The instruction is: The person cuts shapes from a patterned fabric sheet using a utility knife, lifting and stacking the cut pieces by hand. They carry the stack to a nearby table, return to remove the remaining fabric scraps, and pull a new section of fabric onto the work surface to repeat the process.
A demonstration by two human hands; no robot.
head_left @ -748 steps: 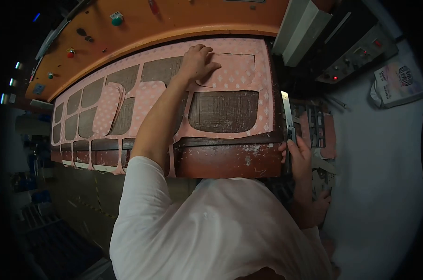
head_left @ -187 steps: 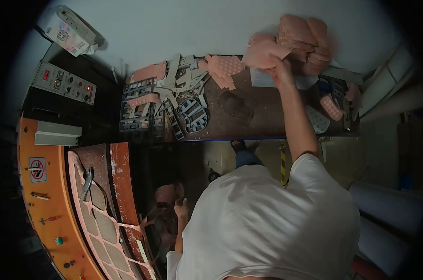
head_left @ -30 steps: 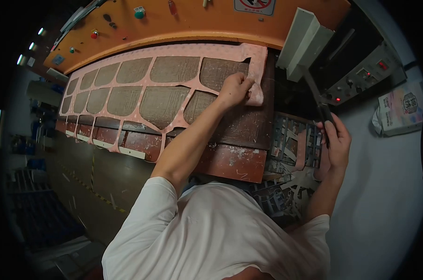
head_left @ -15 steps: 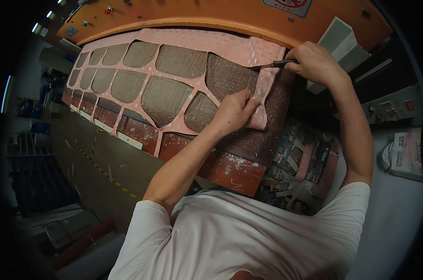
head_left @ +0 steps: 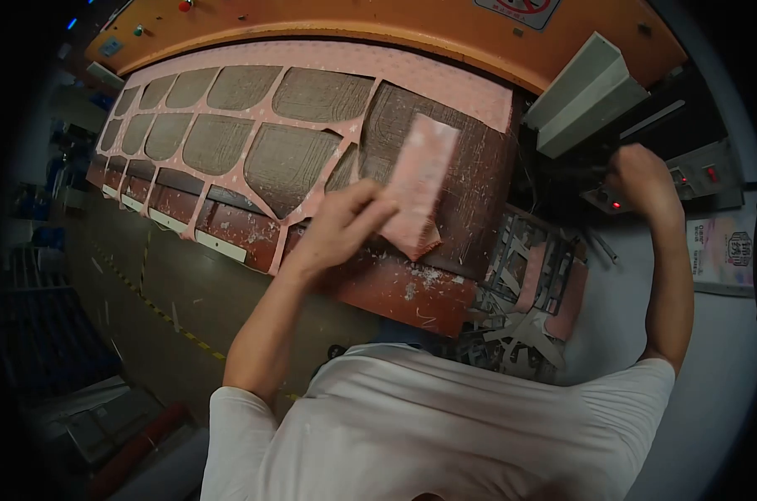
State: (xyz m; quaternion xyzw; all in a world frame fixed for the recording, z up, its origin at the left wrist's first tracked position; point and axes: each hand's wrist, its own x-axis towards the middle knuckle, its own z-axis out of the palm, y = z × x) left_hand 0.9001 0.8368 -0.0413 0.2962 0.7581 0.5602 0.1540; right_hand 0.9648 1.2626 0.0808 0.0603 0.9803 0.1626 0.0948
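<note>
Left hand [head_left: 337, 230]: closed on the lower end of the pink strip [head_left: 422, 171], which is pinched between thumb and fingers and carried by this hand alone.
Pink strip: raised over the right end of the cutting board [head_left: 483, 179]. The upper end is free and tilted toward the orange press frame [head_left: 353, 21], and the lower end is crumpled at the fingertips. It appears parted from the pink web [head_left: 445, 79], though the part under the hand is hidden.
Right hand [head_left: 642, 179]: held out to the right, near the control box [head_left: 696, 179]. It is blurred and curled, and whether anything is gripped cannot be told.
Pink web: laid flat on the board as a lattice around dark cut-out openings, with its top band along the frame.
Step in hand (judged): removal of the loose end-piece from the board.
Lift: the strip is best raised up and away rather than dragged, so that the thin bridges of the web are not caught or torn.
Grip: a firm pinch is advised, since the material looks limp and the free end may flop back.
Caution: the switches of the control box are best left untouched while a hand is over the board.
Scrap rack [head_left: 533, 280]: just beside the board's right corner, and judged the nearest place for offcuts.
</note>
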